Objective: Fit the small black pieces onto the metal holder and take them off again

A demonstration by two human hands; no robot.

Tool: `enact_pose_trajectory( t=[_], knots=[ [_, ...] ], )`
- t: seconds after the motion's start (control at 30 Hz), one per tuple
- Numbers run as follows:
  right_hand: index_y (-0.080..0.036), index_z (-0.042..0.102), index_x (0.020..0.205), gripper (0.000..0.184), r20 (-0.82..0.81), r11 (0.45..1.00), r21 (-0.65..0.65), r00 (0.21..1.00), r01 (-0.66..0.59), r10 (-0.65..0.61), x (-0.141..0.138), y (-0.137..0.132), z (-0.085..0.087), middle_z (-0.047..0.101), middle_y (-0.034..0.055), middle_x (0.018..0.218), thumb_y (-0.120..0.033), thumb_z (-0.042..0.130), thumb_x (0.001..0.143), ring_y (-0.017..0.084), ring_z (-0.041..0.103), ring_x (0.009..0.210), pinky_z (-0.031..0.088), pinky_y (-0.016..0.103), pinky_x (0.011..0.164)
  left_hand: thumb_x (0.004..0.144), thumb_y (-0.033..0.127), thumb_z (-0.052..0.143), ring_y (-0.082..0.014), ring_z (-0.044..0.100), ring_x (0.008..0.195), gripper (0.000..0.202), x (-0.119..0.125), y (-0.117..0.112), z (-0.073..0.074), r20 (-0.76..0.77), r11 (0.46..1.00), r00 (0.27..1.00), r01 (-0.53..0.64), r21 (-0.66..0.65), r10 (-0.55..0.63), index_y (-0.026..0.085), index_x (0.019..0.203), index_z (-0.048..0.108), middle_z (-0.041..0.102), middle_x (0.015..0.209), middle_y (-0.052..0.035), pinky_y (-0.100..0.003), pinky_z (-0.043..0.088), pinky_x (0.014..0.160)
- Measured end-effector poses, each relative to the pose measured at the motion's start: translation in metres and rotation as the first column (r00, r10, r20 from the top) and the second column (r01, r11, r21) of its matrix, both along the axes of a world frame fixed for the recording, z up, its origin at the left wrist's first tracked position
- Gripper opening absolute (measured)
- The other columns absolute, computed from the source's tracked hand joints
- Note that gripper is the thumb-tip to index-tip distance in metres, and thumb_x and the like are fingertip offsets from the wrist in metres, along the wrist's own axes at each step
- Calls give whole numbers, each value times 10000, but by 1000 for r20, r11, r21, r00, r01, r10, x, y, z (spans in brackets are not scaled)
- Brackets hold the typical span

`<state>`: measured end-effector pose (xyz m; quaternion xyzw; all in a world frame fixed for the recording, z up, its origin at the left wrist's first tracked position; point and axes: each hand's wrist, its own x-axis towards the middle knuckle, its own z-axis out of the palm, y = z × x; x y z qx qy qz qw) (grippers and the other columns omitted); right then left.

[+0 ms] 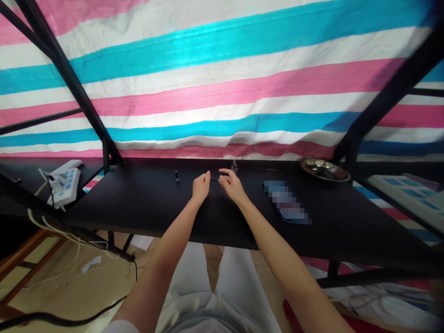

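Note:
Just above the black table, my left hand is closed, thumb up, around one end of a thin dark rod. My right hand pinches the other end between thumb and fingers, its index finger bent over the top. The rod spans the small gap between both hands; its exact kind is too small to tell. Behind my right hand stands a cluster of small shiny pieces, partly hidden by the fingers. Left of my left hand is a short dark cylinder with a pale band.
A blurred-out phone-like slab lies right of my hands. Tiny pieces form a row near the back edge, beside a round metal plate. Power strips with cables sit far left. Black frame bars flank a striped sheet.

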<state>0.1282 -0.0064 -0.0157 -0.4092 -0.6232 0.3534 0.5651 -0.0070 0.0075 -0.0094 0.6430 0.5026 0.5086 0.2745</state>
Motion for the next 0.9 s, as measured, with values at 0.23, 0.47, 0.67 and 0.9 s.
enact_pose_trajectory(
  t=[0.23,0.47,0.67,0.9],
  knots=[
    [-203,450,1043,331,69,1000,28,998,12,-14,0,0,-2,396,-73,538,-448,447,820,109,431,510,366,256,532,795,496,455,-66,313,364,455,0,6,-5,254,970,967,89,-227,-30,176,477,397,344,415,44,-209,236,393],
    [-198,451,1084,309,165,994,101,985,40,-56,3,-2,-3,463,-48,613,-388,428,842,116,479,585,408,271,613,782,473,495,-55,335,329,443,0,5,-1,286,971,958,64,-230,5,168,469,420,353,382,49,-192,244,369],
    [-181,522,1056,306,237,993,117,970,31,-58,6,-3,0,541,6,743,-372,455,827,118,498,608,421,265,601,775,489,502,-39,361,323,411,-1,7,-2,322,976,947,52,-212,19,159,536,451,446,468,40,-181,252,354],
    [-181,613,934,245,348,966,227,917,119,-195,9,3,-7,605,58,822,-343,473,815,146,535,666,459,297,656,729,474,572,-25,413,338,348,1,6,0,369,969,925,168,-179,-92,134,804,580,563,638,15,-174,266,346]
  ],
)
